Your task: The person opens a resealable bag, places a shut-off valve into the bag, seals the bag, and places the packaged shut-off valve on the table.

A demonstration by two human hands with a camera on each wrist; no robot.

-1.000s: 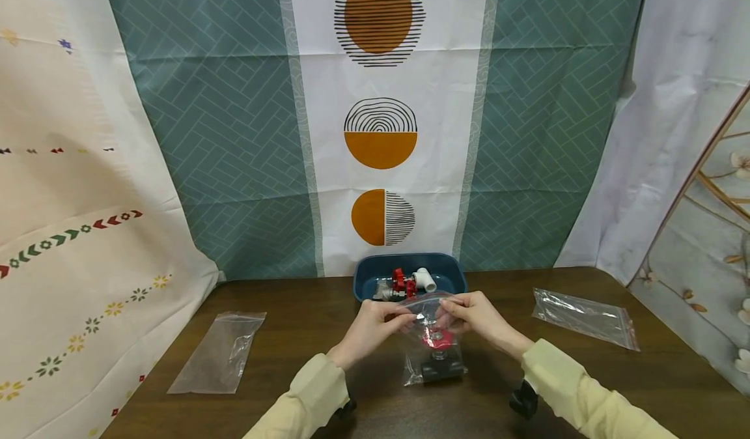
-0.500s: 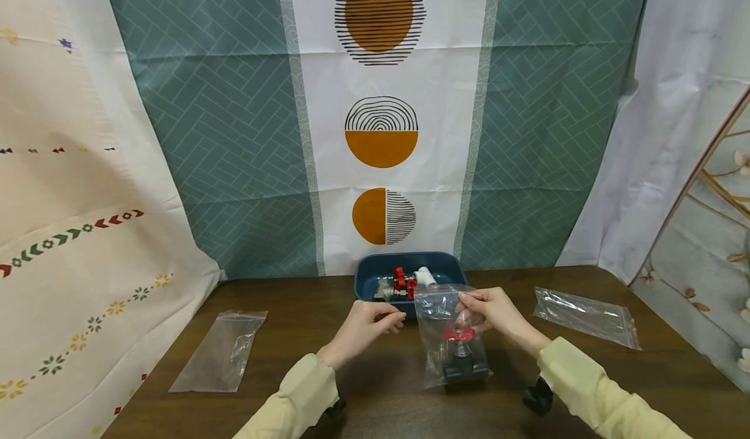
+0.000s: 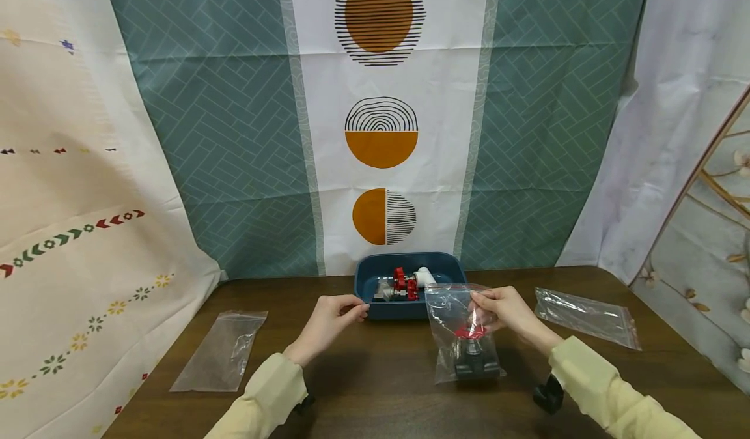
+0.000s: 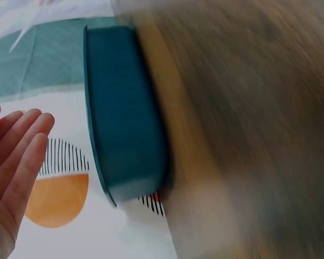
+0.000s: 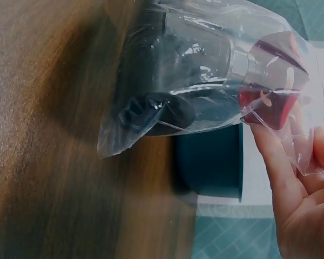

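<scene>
My right hand [image 3: 508, 311] pinches the upper right of a clear zip bag [image 3: 441, 318] and holds it upright over the table. Inside the bag is a valve [image 3: 477, 365] with a dark grey pipe body and a red handle [image 5: 270, 105]. In the right wrist view, one finger lies along the bag beside that red handle. My left hand [image 3: 329, 324] holds nothing. It hovers by the left front corner of a dark blue bin [image 3: 381, 311], and its fingers [image 4: 27, 167] are loosely extended in the left wrist view.
Red-handled valves [image 3: 404, 284] and a white pipe fitting [image 3: 424, 277] lie in the bin at the back of the wooden table [image 3: 375, 400]. One flat clear bag [image 3: 219, 354] lies at the left, another clear bag [image 3: 586, 318] at the right. Patterned cloths hang behind.
The left hand has let go of the bag's top and moved left, beside the bin. The right hand has carried the bag with the valve to the right.
</scene>
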